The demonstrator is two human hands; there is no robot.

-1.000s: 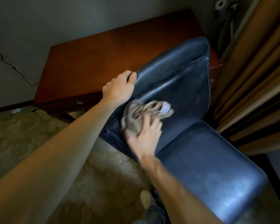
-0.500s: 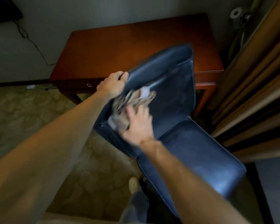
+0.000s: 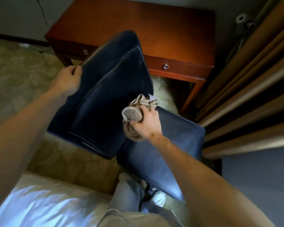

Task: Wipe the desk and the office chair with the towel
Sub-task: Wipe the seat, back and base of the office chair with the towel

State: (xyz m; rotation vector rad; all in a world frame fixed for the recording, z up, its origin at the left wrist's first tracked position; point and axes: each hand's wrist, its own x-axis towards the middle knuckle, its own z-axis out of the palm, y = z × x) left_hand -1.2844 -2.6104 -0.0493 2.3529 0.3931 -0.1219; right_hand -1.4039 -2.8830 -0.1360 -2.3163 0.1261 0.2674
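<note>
Towel (image 3: 132, 114) shifted down near seat (image 3: 180, 141), backrest (image 3: 111, 89) gripped

Nothing readable is showing anywhere right now. A small pale tag (image 3: 152, 97) is sticking out of the crumpled beige towel (image 3: 133, 114), but it is coming through too blurred to make out any lettering.

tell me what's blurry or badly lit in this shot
In the head view the left hand gripping the chair back is motion-smeared, the right hand and towel sharper; the chair back reads almost black; the bed sheet at lower left is blown out pale blue.
</note>
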